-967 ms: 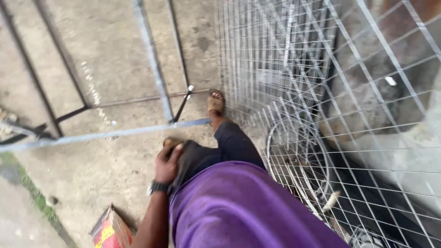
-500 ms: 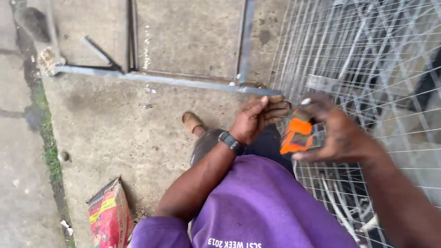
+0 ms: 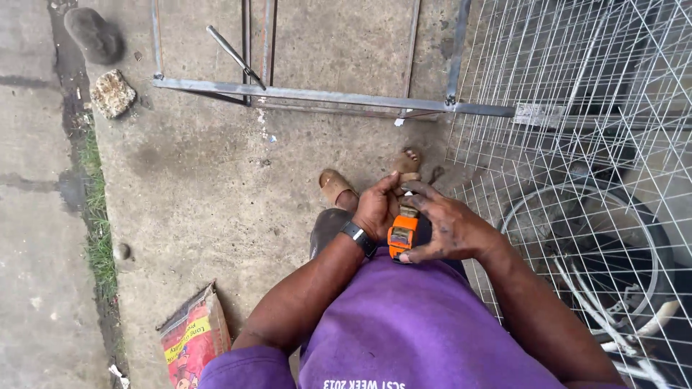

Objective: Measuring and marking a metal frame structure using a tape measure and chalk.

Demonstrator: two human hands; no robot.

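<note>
Both hands meet: right hand [image 3: 450,227] fingers grip an orange tape measure [image 3: 401,235]; left hand [image 3: 376,207] fingers close on its tip.

A metal frame [image 3: 303,94] lies ahead, wire mesh [image 3: 577,108] right, a packet [image 3: 193,338] left, possibly on concrete.

Flat, even daylight (overcast, it seems), soft faint shadows, sharp focus, no glare.
</note>
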